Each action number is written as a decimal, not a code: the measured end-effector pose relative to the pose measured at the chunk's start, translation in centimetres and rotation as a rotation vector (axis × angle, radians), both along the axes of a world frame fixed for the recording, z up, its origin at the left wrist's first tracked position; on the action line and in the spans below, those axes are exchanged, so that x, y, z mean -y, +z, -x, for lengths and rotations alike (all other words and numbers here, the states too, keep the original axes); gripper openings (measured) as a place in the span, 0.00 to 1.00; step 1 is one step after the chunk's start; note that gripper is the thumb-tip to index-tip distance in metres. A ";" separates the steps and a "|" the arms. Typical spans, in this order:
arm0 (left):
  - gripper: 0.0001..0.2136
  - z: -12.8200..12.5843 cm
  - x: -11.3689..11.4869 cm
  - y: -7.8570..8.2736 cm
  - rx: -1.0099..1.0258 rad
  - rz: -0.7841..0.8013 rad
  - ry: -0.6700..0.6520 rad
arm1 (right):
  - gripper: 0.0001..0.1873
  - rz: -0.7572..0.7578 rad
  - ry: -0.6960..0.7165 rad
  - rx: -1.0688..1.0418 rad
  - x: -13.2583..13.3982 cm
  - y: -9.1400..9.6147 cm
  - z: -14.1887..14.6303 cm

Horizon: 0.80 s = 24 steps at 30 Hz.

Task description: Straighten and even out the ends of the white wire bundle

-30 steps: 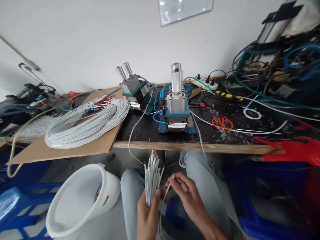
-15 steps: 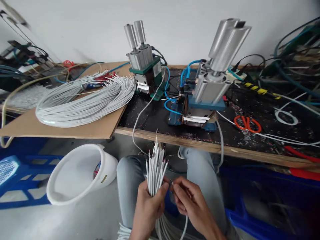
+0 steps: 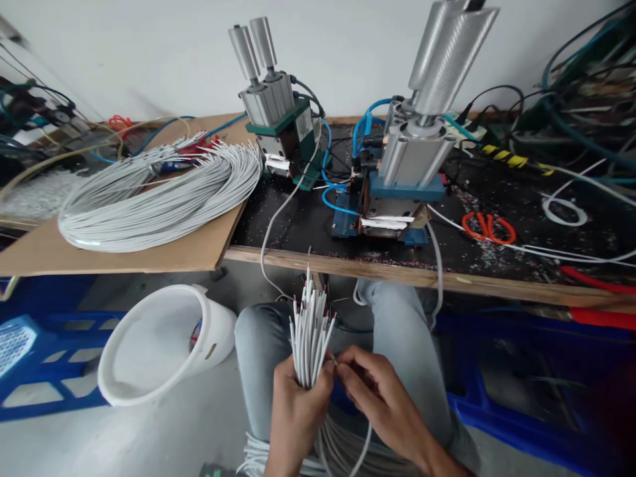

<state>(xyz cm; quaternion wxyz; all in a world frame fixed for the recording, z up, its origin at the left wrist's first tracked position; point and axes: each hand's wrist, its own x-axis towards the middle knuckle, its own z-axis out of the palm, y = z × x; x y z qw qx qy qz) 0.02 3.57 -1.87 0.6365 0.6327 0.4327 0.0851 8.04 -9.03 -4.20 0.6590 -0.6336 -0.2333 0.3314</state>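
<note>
Left hand: the left hand (image 3: pixel 297 414) is closed around a bundle of white cables (image 3: pixel 309 331), ends pointing up, over the lap.
Right hand: the right hand (image 3: pixel 380 397) pinches one cable end at the bundle's right side, fingertips touching it.
Change: a second ago that single cable stood apart from the bundle; now it lies against it, so the ends look gathered level.
View: the head has dipped and come closer to the bench.
Edges: the bench edge (image 3: pixel 397 275) runs just beyond the cable tips; the press (image 3: pixel 402 179) sits right above it.
Room: the white bucket (image 3: pixel 159 344) stands left of the knee; open floor lies between.
</note>
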 end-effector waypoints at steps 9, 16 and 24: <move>0.12 -0.1 -0.2 2.0 0.033 -0.174 -0.213 | 0.08 0.147 0.116 0.783 2.5 1.9 -1.7; 0.12 0.6 0.2 1.3 0.090 -0.076 -0.155 | 0.25 -0.076 -0.098 -0.188 0.5 0.5 1.8; 0.10 1.6 1.1 1.8 0.075 -0.161 -0.053 | 0.26 -0.165 -0.231 -0.341 -0.4 1.4 4.3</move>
